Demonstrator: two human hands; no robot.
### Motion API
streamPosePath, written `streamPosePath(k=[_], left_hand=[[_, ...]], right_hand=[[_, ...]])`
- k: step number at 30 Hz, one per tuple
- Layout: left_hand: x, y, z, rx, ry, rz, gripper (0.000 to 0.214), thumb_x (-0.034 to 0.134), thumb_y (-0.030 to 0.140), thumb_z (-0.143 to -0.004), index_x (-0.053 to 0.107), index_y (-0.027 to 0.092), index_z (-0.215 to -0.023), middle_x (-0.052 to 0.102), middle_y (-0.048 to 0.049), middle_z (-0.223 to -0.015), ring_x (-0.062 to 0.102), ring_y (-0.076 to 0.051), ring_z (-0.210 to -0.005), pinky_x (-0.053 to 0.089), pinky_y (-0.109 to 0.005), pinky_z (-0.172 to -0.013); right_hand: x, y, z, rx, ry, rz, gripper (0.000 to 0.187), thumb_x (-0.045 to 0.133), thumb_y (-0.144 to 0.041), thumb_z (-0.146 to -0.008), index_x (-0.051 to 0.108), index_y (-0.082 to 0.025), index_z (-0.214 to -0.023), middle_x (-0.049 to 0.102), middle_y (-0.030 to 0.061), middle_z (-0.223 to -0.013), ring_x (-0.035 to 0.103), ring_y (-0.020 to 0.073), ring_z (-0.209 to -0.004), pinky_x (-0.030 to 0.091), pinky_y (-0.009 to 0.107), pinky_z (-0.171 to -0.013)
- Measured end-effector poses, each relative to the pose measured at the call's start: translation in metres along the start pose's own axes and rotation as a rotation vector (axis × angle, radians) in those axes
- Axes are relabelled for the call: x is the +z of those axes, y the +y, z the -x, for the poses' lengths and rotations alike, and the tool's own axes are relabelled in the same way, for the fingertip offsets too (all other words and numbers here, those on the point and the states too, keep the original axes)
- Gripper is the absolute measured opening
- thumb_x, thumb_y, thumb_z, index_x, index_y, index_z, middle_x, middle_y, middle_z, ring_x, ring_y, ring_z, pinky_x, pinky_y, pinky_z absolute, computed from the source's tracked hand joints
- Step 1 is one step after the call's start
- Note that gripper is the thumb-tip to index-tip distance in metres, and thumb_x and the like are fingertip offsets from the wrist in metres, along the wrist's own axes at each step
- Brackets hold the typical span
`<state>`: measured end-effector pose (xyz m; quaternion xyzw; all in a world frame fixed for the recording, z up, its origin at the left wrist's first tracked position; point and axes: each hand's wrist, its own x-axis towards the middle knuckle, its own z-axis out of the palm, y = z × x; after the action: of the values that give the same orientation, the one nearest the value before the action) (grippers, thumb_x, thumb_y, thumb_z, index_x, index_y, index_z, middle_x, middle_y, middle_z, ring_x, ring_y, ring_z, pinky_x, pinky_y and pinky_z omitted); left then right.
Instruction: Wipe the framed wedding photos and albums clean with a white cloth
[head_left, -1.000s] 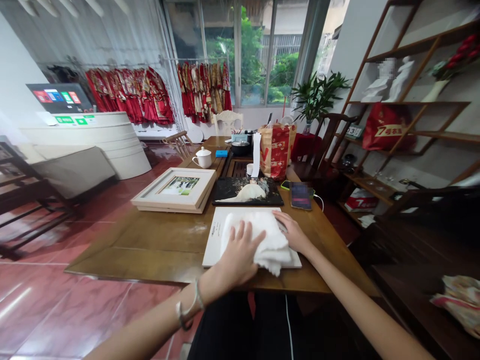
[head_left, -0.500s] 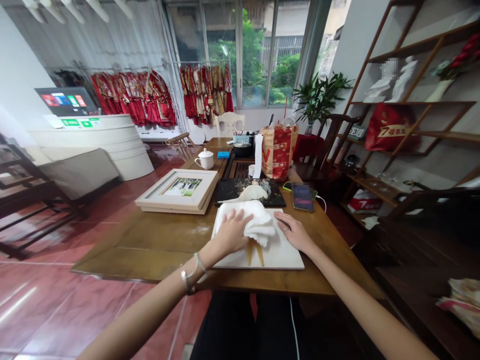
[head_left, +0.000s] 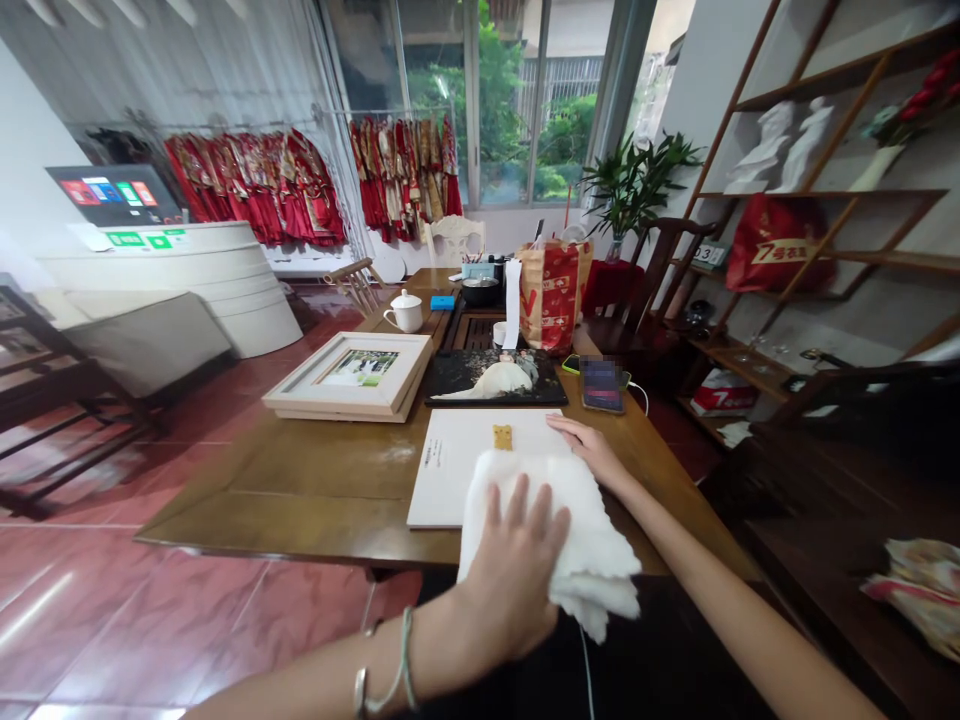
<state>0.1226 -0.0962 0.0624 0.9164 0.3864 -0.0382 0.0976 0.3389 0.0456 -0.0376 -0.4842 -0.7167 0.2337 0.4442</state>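
Note:
A flat white board (head_left: 442,490) with small dark print at its left lies near the table's front edge. On its upper middle is a small gold-coloured metal piece (head_left: 502,437). My left hand (head_left: 517,550) is spread over a folded white cloth (head_left: 540,480), pressing it onto the board's lower right part. The cloth's loose folds hang past the front edge. At the board's upper right edge, my right hand (head_left: 592,452) rests with its fingers stretched out, holding nothing. The cloth hides much of the board's lower half.
Stacked light picture frames (head_left: 349,375) lie to the left. Behind the board are a black tray (head_left: 457,370), a paper bag (head_left: 553,295) and a lidded white cup (head_left: 407,312). A phone (head_left: 602,385) with a white cable lies at right.
My left hand has drawn the cloth toward me and slightly right, off the board's upper part. The gold piece's top now shows, and its two legs are covered. My right hand stays at the edge.

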Motion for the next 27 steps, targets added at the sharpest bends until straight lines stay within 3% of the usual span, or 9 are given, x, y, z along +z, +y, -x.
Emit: streamPosePath(k=[3,7,10,12,15,18,21,24,27], left_hand=[[-0.001,0.017,-0.002,-0.112,-0.015,-0.006,0.078,0.058,0.036,-0.080,0.029,0.014,-0.149,0.020,-0.0188,-0.158,0.010,-0.044,-0.145,0.012,-0.070,-0.111],[-0.006,0.019,-0.040,-0.291,0.063,-0.133,0.076,0.061,0.036,-0.081,0.034,0.009,-0.147,0.028,-0.0250,-0.153,0.018,-0.051,-0.140,0.017,-0.075,-0.106],[0.001,0.023,-0.060,-0.372,0.108,-0.224,0.075,0.061,0.033,-0.083,0.033,0.007,-0.147,0.031,-0.0282,-0.150,0.026,-0.053,-0.137,0.023,-0.074,-0.104],[0.013,0.031,-0.055,-0.327,0.128,-0.258,0.076,0.060,0.031,-0.083,0.029,0.009,-0.149,0.029,-0.0282,-0.151,0.026,-0.052,-0.137,0.027,-0.072,-0.103],[0.027,0.045,-0.029,-0.201,0.125,-0.248,0.079,0.062,0.034,-0.081,0.029,0.013,-0.150,0.028,-0.0259,-0.151,0.024,-0.051,-0.138,0.029,-0.074,-0.101],[0.024,0.047,-0.011,-0.186,0.053,-0.222,0.080,0.064,0.036,-0.079,0.031,0.015,-0.149,0.031,-0.0247,-0.151,0.026,-0.051,-0.137,0.028,-0.076,-0.100],[0.006,0.031,-0.020,-0.291,0.013,-0.219,0.078,0.062,0.034,-0.081,0.031,0.011,-0.149,0.031,-0.0282,-0.150,0.028,-0.051,-0.136,0.030,-0.073,-0.101],[-0.016,-0.001,-0.047,-0.393,0.067,-0.208,0.073,0.059,0.033,-0.085,0.033,0.006,-0.147,0.036,-0.0312,-0.146,0.033,-0.050,-0.135,0.034,-0.069,-0.100],[-0.031,-0.035,-0.074,-0.318,0.100,-0.178,0.064,0.054,0.029,-0.087,0.036,0.009,-0.144,0.037,-0.0262,-0.148,0.034,-0.044,-0.137,0.032,-0.065,-0.104]], right_hand=[[-0.001,0.001,-0.001,0.005,-0.010,-0.005,0.037,0.046,-0.024,-0.085,0.072,-0.024,-0.110,0.066,0.0062,-0.126,0.055,0.0250,-0.124,0.038,0.047,-0.110],[-0.003,0.001,-0.002,-0.007,-0.029,-0.004,0.036,0.049,-0.024,-0.082,0.073,-0.025,-0.108,0.068,0.0054,-0.123,0.058,0.0249,-0.121,0.041,0.045,-0.108],[-0.005,-0.001,-0.002,-0.022,-0.040,0.000,0.036,0.055,-0.024,-0.077,0.074,-0.025,-0.107,0.069,0.0060,-0.122,0.060,0.0265,-0.118,0.045,0.044,-0.105],[-0.005,-0.002,-0.001,-0.029,-0.034,0.000,0.036,0.056,-0.026,-0.077,0.073,-0.024,-0.109,0.067,0.0061,-0.124,0.058,0.0271,-0.120,0.044,0.045,-0.106],[-0.002,-0.003,0.001,-0.030,-0.014,0.001,0.035,0.051,-0.028,-0.083,0.072,-0.024,-0.110,0.066,0.0059,-0.126,0.055,0.0261,-0.124,0.040,0.047,-0.109],[0.000,-0.003,0.002,-0.022,0.000,0.009,0.034,0.050,-0.029,-0.085,0.072,-0.024,-0.110,0.066,0.0070,-0.126,0.055,0.0258,-0.124,0.039,0.047,-0.109],[0.001,-0.005,0.002,-0.026,0.004,0.019,0.033,0.053,-0.027,-0.084,0.072,-0.023,-0.110,0.066,0.0080,-0.125,0.057,0.0265,-0.123,0.040,0.047,-0.108],[0.000,-0.009,0.004,-0.044,0.002,0.031,0.034,0.057,-0.021,-0.078,0.072,-0.021,-0.109,0.067,0.0090,-0.124,0.059,0.0274,-0.120,0.042,0.046,-0.106],[-0.001,-0.013,0.005,-0.056,-0.001,0.048,0.041,0.059,-0.015,-0.071,0.072,-0.021,-0.109,0.067,0.0096,-0.124,0.060,0.0291,-0.117,0.046,0.044,-0.101]])
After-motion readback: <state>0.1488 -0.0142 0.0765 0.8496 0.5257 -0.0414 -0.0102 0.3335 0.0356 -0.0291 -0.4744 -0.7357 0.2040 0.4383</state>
